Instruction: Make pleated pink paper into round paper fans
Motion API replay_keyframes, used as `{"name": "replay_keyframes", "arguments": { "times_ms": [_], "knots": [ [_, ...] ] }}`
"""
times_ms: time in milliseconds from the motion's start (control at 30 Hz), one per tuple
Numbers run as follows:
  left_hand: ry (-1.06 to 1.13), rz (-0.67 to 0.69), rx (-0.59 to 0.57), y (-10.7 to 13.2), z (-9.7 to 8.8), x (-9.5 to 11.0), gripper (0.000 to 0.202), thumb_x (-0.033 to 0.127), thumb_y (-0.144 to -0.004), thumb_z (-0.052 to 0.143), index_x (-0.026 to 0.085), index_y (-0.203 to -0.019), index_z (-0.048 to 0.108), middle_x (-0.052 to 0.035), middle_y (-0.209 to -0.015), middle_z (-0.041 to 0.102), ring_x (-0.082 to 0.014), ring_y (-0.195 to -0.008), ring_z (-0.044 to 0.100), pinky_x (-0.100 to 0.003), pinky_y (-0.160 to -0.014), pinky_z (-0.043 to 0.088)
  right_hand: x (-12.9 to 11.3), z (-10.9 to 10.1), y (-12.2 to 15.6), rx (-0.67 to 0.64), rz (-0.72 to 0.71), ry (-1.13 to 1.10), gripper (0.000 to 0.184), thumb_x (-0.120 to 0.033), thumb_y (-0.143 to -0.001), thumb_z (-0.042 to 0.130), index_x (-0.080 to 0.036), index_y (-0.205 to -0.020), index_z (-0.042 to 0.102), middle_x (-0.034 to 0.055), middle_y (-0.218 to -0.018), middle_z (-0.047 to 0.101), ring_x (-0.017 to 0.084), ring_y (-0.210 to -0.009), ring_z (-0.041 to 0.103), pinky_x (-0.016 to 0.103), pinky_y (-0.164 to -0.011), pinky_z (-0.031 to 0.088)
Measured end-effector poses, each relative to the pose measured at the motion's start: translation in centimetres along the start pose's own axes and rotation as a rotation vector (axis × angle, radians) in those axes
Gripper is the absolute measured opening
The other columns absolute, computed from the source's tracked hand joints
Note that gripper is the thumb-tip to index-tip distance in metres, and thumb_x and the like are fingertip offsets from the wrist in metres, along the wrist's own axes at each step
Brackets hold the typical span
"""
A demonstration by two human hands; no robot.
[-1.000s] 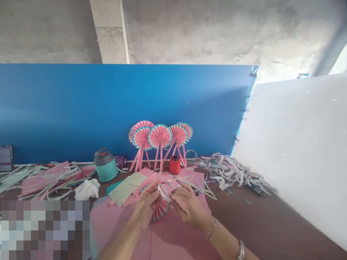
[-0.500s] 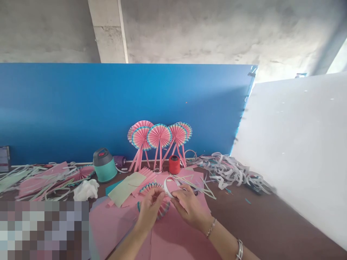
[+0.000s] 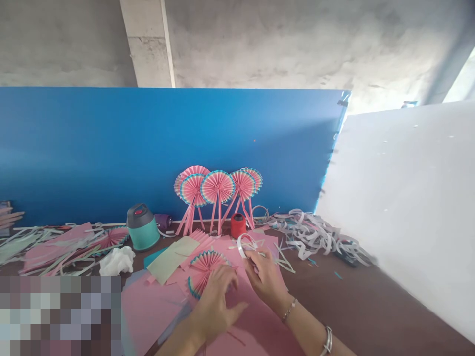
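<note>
Pinched in my right hand [image 3: 265,277] is a thin white ring [image 3: 242,245] that looks like a narrow roll of tape; its lower part is hidden by the fingers. My left hand [image 3: 218,309] is empty, with its fingers curved and the thumb apart. It hovers over the lower right of a pleated pink paper fan [image 3: 204,269] edged in blue and white, covering part of it. The fan lies partly spread on pink paper sheets [image 3: 260,316]. A thin reddish strip [image 3: 236,338] shows below my left hand.
Finished round fans [image 3: 218,187] lean on the blue partition [image 3: 111,148]. Before them stands a red thread spool [image 3: 238,226]. A teal-and-grey container [image 3: 143,230] and crumpled white tissue [image 3: 117,261] are left; curled white strips [image 3: 308,227] pile right. Another person's hand [image 3: 11,217] shows far left.
My left hand has let go of the white ring and moved down, opening over the fan. My right hand has drawn the ring slightly right and up. Another person's hand has appeared far left.
</note>
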State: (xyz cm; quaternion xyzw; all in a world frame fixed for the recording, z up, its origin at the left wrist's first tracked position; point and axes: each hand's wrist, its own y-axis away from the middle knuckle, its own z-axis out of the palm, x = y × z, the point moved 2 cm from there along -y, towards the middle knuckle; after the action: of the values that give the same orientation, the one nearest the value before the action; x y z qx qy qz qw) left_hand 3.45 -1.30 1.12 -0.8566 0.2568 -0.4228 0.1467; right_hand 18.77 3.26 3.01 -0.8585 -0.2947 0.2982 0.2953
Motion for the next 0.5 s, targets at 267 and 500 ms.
{"name": "replay_keyframes", "arguments": {
  "times_ms": [267, 500],
  "knots": [
    [-0.104, -0.041, 0.175, 0.2, -0.1, -1.8, 0.05, 0.026, -0.09, 0.046, 0.029, -0.139, 0.038, -0.0108, -0.134, 0.049, -0.0269, -0.127, 0.042, -0.049, -0.102, 0.037, -0.9, 0.9, 0.4, -0.076, -0.082, 0.013, 0.022, -0.019, -0.094, 0.037, -0.021, -0.076, 0.049, -0.004, -0.055, 0.053, 0.013, -0.052, 0.047, 0.03, -0.073, 0.038],
    [-0.123, 0.045, 0.22, -0.1, -0.4, -1.2, 0.033, 0.023, -0.089, 0.047, 0.029, -0.119, 0.06, -0.0099, -0.122, 0.059, -0.0255, -0.114, 0.052, -0.045, -0.095, 0.044, -0.4, 1.5, 0.7, -0.084, -0.087, 0.028, 0.024, -0.019, -0.094, 0.037, -0.022, -0.072, 0.046, -0.0046, -0.054, 0.052, 0.013, -0.051, 0.046, 0.028, -0.069, 0.037]
  ]
}}
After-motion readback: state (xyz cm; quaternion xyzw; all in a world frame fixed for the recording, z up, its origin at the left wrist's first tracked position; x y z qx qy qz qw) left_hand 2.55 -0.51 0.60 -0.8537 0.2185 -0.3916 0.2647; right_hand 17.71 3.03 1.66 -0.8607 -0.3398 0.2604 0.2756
